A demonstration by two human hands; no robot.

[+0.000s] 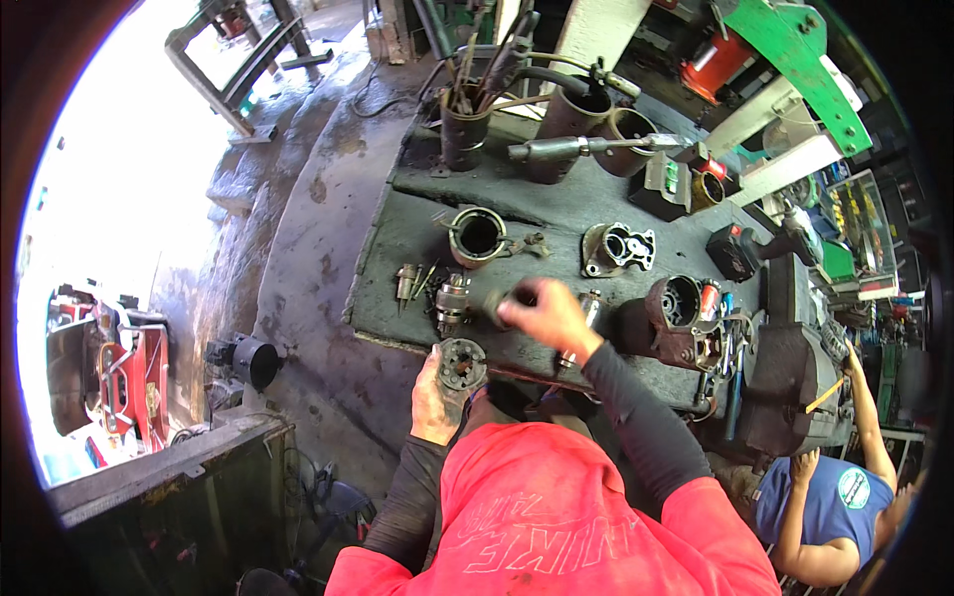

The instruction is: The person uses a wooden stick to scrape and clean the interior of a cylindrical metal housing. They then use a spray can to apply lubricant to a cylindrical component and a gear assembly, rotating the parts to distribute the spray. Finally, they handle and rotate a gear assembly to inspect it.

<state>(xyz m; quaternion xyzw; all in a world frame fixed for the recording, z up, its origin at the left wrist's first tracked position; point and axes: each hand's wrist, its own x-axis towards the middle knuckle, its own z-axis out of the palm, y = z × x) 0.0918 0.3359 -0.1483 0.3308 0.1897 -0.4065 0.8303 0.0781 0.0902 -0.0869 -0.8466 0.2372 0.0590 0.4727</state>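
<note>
My left hand (433, 402) grips a round metal gear carrier (462, 365) with a toothed opening in its middle, just off the bench's near edge. My right hand (547, 316) is pinched and smeared by motion over the bench, with a small blurred greyish piece (493, 306) at its fingertips; its kind cannot be made out. Left of that hand stands a shiny metal shaft assembly (452, 304). A small metal plunger (406, 282) and thin pins lie farther left. Beyond them sits an open cylindrical housing (477, 237). A shiny rod-like part (588, 316) lies beside my right wrist.
A cast metal end cover (618, 249) and a dark motor housing (676, 300) sit on the bench's right half. Tool cans (464, 139) and a small vise (664, 189) stand at the back. A co-worker in a blue shirt (820, 512) is at lower right.
</note>
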